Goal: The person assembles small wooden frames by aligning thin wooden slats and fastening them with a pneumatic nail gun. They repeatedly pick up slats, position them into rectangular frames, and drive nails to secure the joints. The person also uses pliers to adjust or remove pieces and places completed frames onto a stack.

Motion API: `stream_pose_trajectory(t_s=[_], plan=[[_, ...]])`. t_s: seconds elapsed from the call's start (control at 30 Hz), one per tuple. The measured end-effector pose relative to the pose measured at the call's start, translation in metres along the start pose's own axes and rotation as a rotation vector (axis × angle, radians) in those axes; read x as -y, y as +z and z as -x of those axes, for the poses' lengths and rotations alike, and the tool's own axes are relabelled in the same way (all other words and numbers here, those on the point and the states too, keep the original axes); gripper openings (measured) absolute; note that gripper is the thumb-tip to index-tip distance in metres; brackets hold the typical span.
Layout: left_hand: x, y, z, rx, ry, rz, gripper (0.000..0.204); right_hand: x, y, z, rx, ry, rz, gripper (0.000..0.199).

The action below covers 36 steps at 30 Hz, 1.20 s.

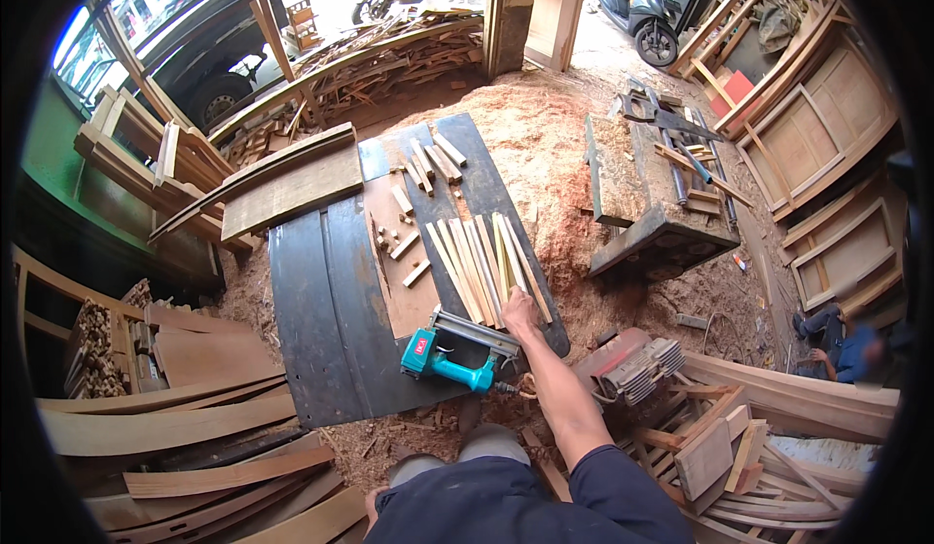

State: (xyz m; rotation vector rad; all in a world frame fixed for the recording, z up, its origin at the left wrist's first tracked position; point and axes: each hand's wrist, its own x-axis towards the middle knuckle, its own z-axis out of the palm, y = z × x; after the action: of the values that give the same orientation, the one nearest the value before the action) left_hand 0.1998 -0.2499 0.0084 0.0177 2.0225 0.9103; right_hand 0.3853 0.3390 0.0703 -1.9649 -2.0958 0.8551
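My right hand (519, 312) is closed around the near end of a thin wooden strip (512, 257) on the dark worktable (326, 320). Several similar pale strips (465, 267) lie side by side just left of it, running away from me. A teal nail gun (448, 364) rests at the table's near edge, left of my right forearm, with a hose fitting at its handle end. Only a bit of my left hand (372, 507) shows low beside my leg, its fingers mostly hidden.
Short wood blocks (401, 199) sit on the table's far part. A second sawdust-covered bench (662, 179) with clamps stands right. A dusty compressor (630, 364) is by my right arm. Timber stacks (175, 408) lie left. Another person (842, 349) sits at far right.
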Motion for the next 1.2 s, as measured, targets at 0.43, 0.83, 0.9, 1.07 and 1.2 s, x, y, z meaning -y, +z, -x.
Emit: stream_pose_trajectory(t_s=[0.43, 0.83, 0.9, 1.07, 1.2], plan=[[-0.007, 0.026, 0.001, -0.048, -0.097, -0.015, 0.029, -0.034, -0.025, 0.018, -0.129, -0.108, 0.012, 0.035], [-0.021, 0.026, -0.005, -0.004, -0.025, 0.048, 0.030, -0.034, -0.009, 0.000, -0.109, -0.024, 0.028, 0.071], [-0.018, 0.026, -0.005, -0.019, -0.044, 0.002, 0.024, -0.036, -0.008, -0.003, -0.072, 0.016, -0.031, 0.065], [-0.051, 0.023, 0.002, -0.190, 0.005, 0.000, 0.020, -0.029, -0.033, 0.008, -0.127, 0.006, -0.277, 0.046], [-0.169, 0.032, 0.024, -0.377, 0.435, 0.147, 0.013, 0.005, -0.070, 0.059, -0.086, -0.157, -0.669, 0.051]])
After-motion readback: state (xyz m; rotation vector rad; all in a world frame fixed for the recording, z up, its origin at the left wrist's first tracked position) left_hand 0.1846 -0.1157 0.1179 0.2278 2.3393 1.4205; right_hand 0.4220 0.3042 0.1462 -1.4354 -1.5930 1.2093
